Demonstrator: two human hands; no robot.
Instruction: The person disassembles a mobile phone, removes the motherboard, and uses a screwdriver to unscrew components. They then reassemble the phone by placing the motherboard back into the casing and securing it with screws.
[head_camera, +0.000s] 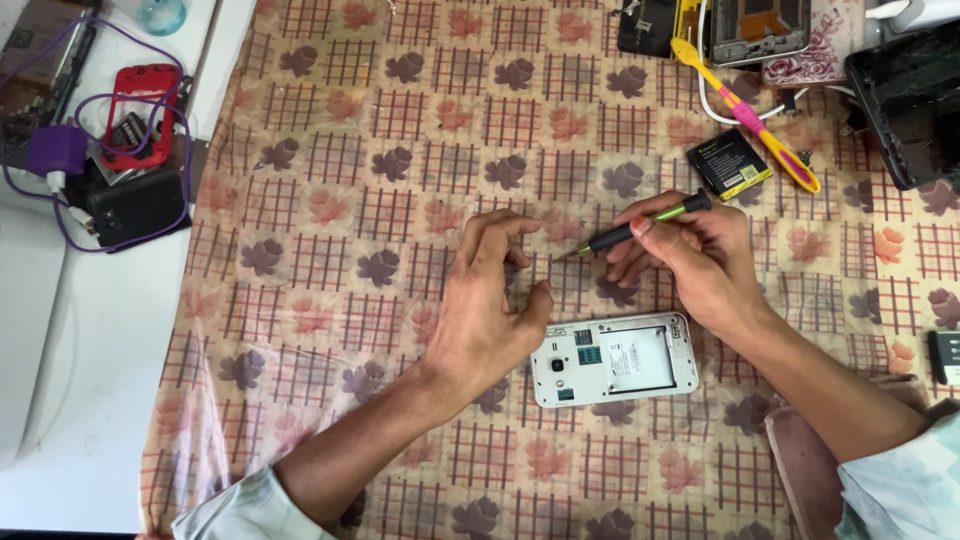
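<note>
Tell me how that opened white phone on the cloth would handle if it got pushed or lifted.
The phone lies flat with its back cover off and battery bay empty, so it is probably light for its size. Flat and rectangular, it should slide rather than roll or tip, and the patterned cloth may drag or bunch under it. Its exposed insides look fragile, so gripping the edges seems safest.

A small phone repair bench is showing here. A patterned cloth (330, 300) is covering the table, and an opened white phone (612, 360) with its back removed is lying just below the fingers (640, 228). Above and to the right of them a loose battery (729, 162), a toothbrush (745, 112) and stripped phone frames (757, 30) are lying; far left, a red phone shell (140, 112) and purple cable (60, 150) are sitting.
</note>
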